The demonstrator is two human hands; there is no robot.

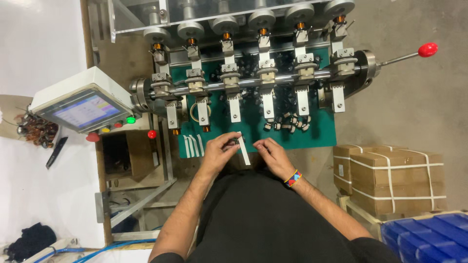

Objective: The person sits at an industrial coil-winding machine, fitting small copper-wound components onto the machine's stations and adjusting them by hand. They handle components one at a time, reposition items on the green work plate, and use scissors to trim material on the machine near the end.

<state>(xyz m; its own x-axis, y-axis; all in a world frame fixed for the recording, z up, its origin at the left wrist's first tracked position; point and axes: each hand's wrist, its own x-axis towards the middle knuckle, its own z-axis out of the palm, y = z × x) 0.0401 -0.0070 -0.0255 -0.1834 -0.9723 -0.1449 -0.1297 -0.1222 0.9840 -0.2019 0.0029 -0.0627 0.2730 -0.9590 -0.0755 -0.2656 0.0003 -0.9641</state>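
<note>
**White strip held at the machine's near edge**

The left hand (pixel 220 152) pinched a thin, flat white strip (pixel 243 151), its long axis running near to far, tilted slightly left. The right hand (pixel 273 155) hovered just beside, fingers curled. Beyond lay the green mat (pixel 321 131).

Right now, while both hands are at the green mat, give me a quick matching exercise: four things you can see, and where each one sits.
Things:
1. white strip
2. control screen
3. strapped cardboard boxes
4. red knob lever

Places:
A. far right end of the machine's shaft
B. left of the machine, tilted on a white housing
C. between the left hand and the right hand
D. floor level, right of the person

Pairs: 1-C, 2-B, 3-D, 4-A
</note>
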